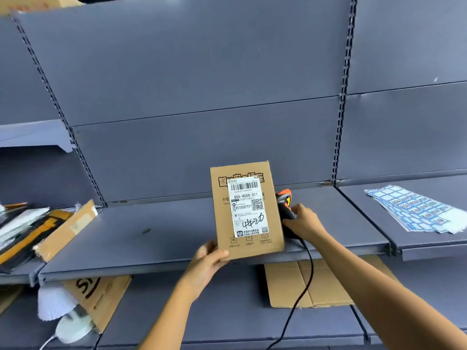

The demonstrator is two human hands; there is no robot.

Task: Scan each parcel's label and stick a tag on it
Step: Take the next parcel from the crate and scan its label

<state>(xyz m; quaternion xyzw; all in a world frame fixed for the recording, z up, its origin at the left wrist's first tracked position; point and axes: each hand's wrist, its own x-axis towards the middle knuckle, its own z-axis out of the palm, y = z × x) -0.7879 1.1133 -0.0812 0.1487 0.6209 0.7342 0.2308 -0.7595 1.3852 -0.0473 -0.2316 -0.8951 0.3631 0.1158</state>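
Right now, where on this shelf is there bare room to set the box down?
Bare shelf runs between the leaning parcels on the left and the box the left hand holds, and right of the scanner to the upright. Crowded: left bay's parcels, right bay's tag sheets.

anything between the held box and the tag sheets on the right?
Head view: the orange-black scanner and the right hand gripping it, just beside the box; then bare shelf up to the tag sheets.

L hand, low centre, pinches parcel at its lower-left corner, thumb in front; forearm rises from bottom edge. R hand, just right of centre, fingers curled round scanner, arm reaching in from lower-right corner.
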